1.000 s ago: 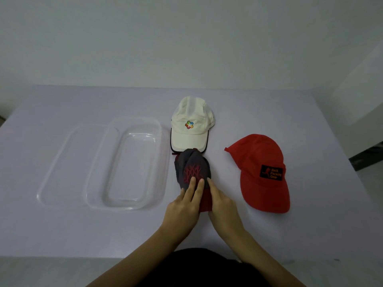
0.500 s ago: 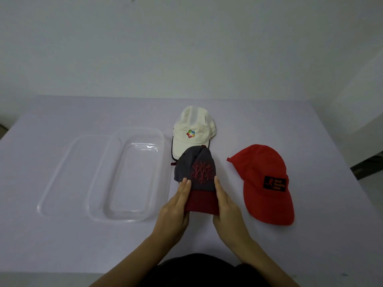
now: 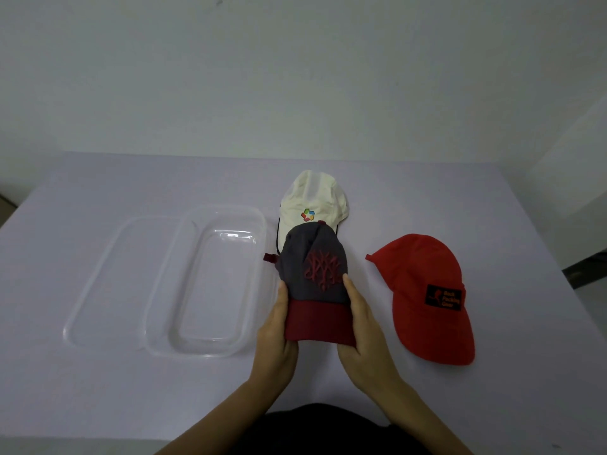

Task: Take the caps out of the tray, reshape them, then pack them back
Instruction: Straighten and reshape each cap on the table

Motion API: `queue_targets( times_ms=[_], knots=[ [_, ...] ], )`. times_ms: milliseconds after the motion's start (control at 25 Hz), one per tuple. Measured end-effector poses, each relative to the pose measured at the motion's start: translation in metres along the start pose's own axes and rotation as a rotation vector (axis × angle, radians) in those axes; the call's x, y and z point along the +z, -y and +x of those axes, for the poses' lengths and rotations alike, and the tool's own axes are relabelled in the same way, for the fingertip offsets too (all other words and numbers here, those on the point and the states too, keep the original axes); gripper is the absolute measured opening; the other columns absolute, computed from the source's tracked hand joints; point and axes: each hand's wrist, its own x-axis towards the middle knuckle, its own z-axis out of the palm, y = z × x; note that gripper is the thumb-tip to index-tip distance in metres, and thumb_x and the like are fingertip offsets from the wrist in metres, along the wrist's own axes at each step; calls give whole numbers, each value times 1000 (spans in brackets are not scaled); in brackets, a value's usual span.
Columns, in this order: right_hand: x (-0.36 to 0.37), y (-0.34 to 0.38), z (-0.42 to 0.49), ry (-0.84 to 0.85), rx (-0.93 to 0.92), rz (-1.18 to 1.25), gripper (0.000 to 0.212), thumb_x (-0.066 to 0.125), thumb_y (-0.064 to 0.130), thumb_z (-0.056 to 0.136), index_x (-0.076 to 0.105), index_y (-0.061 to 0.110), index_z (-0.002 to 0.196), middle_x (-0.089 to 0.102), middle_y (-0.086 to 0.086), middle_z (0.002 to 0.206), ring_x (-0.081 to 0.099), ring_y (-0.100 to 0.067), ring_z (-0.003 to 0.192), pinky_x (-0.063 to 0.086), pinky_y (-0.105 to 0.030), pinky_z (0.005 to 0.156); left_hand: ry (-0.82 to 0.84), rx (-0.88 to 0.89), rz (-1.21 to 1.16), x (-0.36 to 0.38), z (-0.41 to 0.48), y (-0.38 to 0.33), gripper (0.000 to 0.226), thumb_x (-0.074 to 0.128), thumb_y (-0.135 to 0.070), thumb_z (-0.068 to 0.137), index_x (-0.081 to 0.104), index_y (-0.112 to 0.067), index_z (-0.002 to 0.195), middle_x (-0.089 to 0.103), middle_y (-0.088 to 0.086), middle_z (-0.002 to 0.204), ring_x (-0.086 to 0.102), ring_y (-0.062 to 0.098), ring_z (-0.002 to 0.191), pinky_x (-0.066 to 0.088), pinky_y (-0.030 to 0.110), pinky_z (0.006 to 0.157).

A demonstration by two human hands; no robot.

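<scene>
One tabletop: pale and smooth, carrying everything. A cap set down too close to the near edge could probably slide off.
Tray: clear and empty, left of centre. A flat clear lid lies beside or partly under its left side; I cannot tell which. The tray looks light, so pushing a cap in with no hand steadying it may shove it toward the left edge.
Red cap: flat toward the right edge, brim nearest the person, well apart from the tray. Its crown looks slack and would likely crush if packed as it lies.
White cap: centre, toward the far edge, brim partly hidden behind the grey crown. A careless swing of that crown could drag it askew.
Grey cap: dark red brim, centre near the near edge, between the tray and the red cap. Its crown is creased, and too hard a squeeze could kink the brim.
Left hand: clamped on the brim's left side, thumb on top.
Right hand: clamped on the brim's right side likewise. Uneven pull between the two could twist the cap.
</scene>
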Motion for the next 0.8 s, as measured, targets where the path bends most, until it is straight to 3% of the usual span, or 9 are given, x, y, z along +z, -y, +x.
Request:
queue_targets(
  times_ms=[120,200,280,360,440,640,800],
  knots=[
    [5,1,-1,-28,-16,117,72,45,23,83,13,40,145,18,7,156,18,-7,143,27,-31,115,36,-47,-104,6,-3,-4,62,35,-16,87,7,-27,141,46,-3,136,50,-19,110,41,6,95],
    [-2,3,2,-37,-30,30,69,44,27,84,13,50,142,9,7,158,12,6,141,27,-16,109,91,-16,-40,0,0,-4,66,41,-19,87,8,-32,142,41,-2,144,50,-9,119,41,12,100],
    [-12,1,4,-6,-68,-144,80,47,13,85,9,62,136,-4,12,157,6,21,133,34,-10,99,160,111,80,-11,7,-2,79,50,-28,85,2,-34,148,26,2,155,37,9,136,34,12,106],
    [-16,-4,4,54,-105,-210,88,48,4,86,7,64,135,-14,16,156,3,12,139,35,-11,99,235,234,150,-18,13,-6,81,48,-31,83,-1,-40,147,0,-5,160,11,12,147,24,14,113],
    [-9,-5,3,75,-147,-132,82,48,9,88,8,59,138,-16,16,156,0,1,144,28,-10,106,275,322,133,-15,10,-14,74,40,-27,86,-1,-47,144,-17,-16,157,-1,7,147,21,15,114],
    [13,0,-2,-56,-131,148,59,40,41,96,10,34,146,-3,-6,158,1,-11,146,19,-19,115,142,278,-99,7,-1,-21,60,34,-28,97,0,-31,146,-10,-7,156,0,5,146,15,12,113],
    [6,-5,-1,-47,-168,82,64,44,29,93,8,34,146,-5,-7,158,0,-9,146,18,-13,112,207,330,-4,4,7,-18,62,32,-34,98,-7,-33,146,-11,4,159,-1,10,147,13,16,116]
  ],
)
